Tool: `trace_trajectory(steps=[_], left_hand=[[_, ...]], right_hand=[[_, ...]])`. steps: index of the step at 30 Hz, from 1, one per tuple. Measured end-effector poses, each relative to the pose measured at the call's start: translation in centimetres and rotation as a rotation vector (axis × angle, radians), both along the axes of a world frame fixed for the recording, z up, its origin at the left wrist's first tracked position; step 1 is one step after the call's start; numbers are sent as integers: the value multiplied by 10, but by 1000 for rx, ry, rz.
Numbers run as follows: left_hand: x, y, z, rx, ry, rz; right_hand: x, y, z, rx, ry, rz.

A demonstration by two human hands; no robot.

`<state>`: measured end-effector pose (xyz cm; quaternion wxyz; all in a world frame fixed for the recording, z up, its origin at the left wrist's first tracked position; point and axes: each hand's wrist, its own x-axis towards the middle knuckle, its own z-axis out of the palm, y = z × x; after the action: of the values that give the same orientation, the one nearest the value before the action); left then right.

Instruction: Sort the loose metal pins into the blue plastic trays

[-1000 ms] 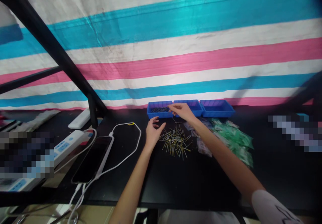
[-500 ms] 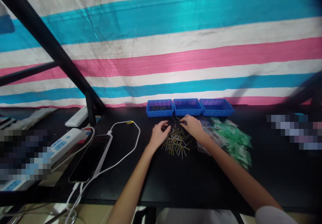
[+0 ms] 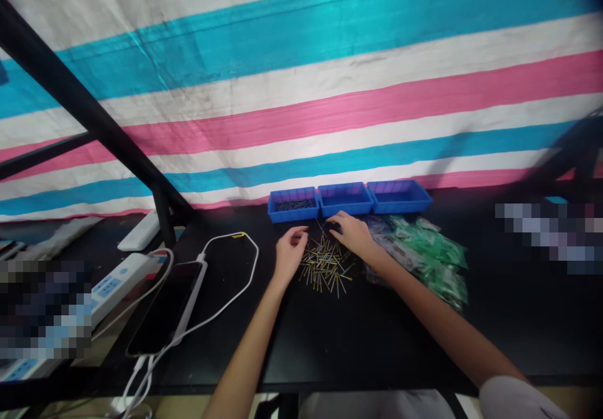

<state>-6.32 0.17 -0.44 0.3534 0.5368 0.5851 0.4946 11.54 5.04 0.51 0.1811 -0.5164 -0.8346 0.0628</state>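
Observation:
A loose pile of thin metal pins or screws (image 3: 327, 265), some yellowish and some silver, lies on the black table. At the pile's left edge is my left hand (image 3: 289, 252), its thumb and fingers curved and apart with nothing visible between them. My right hand (image 3: 351, 233) is over the upper right of the pile, thumb and forefinger close around a spot too small to make out. Just behind the hands stand three blue trays in a row: the left one (image 3: 293, 213) holds dark thin pieces, while the middle (image 3: 346, 206) and right (image 3: 400, 204) ones show nothing inside.
Green and clear plastic packets (image 3: 436, 255) lie right of the pile. On the left are a phone (image 3: 164, 309), a looping white cable (image 3: 257, 262), a power strip (image 3: 110, 284) and a black frame post (image 3: 94, 111). A striped sheet (image 3: 301, 92) hangs behind.
The view has shifted and tilted slightly. My left hand has moved a little left, away from the pile. My right hand remains near the pile's upper edge.

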Motion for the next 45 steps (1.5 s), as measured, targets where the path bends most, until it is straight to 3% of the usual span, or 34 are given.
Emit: trace_trajectory(steps=[5,11,16,20,24,31,37,42,45], left_hand=[[2,-1,2,-33,-5,17],[1,0,0,-18,-23,28],[5,-1,1,16,38,4],[11,-4,4,0,2,-107],[11,-7,9,51,-96,-133],[6,-6,14,62,-195,-31],[8,-7,15,67,-304,53],[8,-10,19,93,-258,-3],[3,-8,19,98,-210,64]], right_hand=[[-1,3,-1,36,-66,137],[-2,6,3,-11,-59,162],[-1,9,5,-138,281,117],[-7,5,18,-301,620,234],[-12,-3,30,-391,727,327],[-13,-3,23,-421,759,187],[-25,-11,19,-578,870,190],[-35,-10,19,-616,1056,88],[-43,2,24,-575,1065,43]])
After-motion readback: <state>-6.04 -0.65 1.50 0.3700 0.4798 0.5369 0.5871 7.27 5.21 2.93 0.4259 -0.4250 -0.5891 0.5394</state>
